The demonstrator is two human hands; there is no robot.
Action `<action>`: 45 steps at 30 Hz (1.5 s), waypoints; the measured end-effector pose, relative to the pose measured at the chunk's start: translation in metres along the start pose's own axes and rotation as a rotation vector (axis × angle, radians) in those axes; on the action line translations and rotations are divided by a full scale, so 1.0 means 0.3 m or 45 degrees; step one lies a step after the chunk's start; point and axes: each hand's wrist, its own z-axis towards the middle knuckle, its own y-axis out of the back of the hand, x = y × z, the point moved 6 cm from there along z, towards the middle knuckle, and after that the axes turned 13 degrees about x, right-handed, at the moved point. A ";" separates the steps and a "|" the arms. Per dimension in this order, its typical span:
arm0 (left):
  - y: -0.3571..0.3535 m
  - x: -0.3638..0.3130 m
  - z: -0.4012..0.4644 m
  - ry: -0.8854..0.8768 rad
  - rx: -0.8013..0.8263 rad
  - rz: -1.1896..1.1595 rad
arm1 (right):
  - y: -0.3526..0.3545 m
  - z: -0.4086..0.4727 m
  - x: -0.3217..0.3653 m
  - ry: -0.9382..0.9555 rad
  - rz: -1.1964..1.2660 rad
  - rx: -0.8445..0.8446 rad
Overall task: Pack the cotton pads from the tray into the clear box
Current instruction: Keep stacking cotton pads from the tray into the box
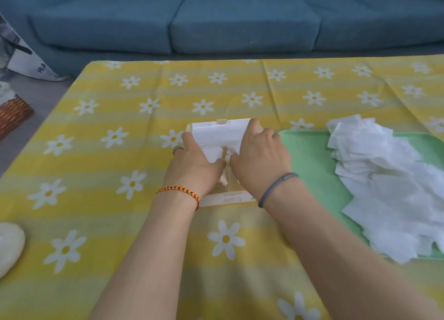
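Cotton pads [217, 151] are pressed down into the clear box [216, 130] by the left hand [197, 159] and the right hand [259, 156], fingers laid flat and close together, and more pads must likely be fetched next from the green tray [310, 166].

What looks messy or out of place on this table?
The cotton pads lie in a loose, jumbled heap on the green tray, some hanging over its near edge. Both hands are at the clear box. Nothing looks spilled or broken.

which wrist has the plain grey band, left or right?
The right hand wears the plain grey band at its wrist, nearest the green tray. The left hand wears a braided orange-and-black bracelet instead.
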 end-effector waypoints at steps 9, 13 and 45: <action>0.011 0.017 0.007 -0.021 0.158 -0.108 | -0.017 -0.015 0.061 0.198 -0.042 0.165; 0.007 0.019 -0.007 0.002 0.349 -0.073 | -0.006 -0.003 0.026 0.085 0.520 0.308; -0.029 -0.075 0.043 -0.539 0.018 0.465 | -0.070 0.008 -0.035 -0.237 1.947 0.735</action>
